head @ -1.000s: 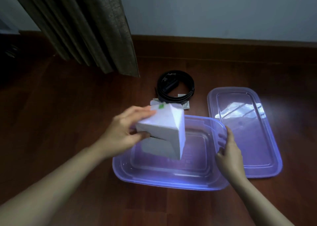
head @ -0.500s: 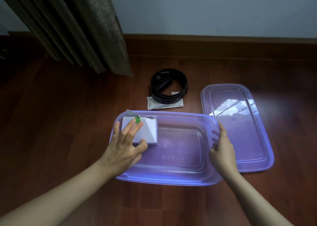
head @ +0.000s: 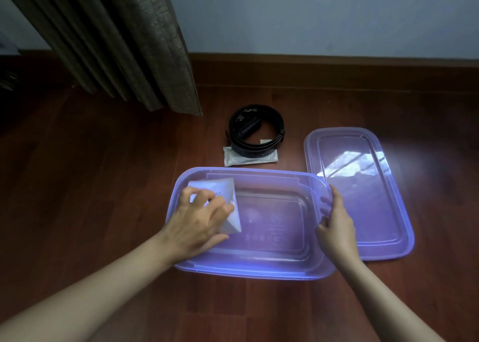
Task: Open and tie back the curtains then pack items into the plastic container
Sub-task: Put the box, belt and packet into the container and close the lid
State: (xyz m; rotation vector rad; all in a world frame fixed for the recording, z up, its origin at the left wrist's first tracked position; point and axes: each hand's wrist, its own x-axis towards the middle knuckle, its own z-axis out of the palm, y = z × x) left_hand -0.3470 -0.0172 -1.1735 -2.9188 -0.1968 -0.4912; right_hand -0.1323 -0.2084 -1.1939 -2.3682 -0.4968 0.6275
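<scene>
Two bare hands are in my view over a dark wooden floor (head: 90, 186). At far left a brown curtain (head: 116, 43) hangs in folds, its hem just above the boards. My left hand (head: 199, 219) reaches into the left end of the purple plastic container (head: 248, 269); the fingers (head: 207, 199) are spread and curled over a white box (head: 225, 193) that sits inside the tub against its left wall, thumb on the box's right side. I cannot tell whether the hand presses, grips or merely rests on it. Behind the container, on the floor, a coiled black cable (head: 256, 130) lies on top of a flat white packet (head: 250, 157), both just outside the tub's far rim. My right hand (head: 335, 227) clasps the container's right rim, fingers curled over the edge into the tub. To the right lies the purple lid (head: 363, 193), flat on the floor, its near-left edge tucked under or touching the container's rim.
</scene>
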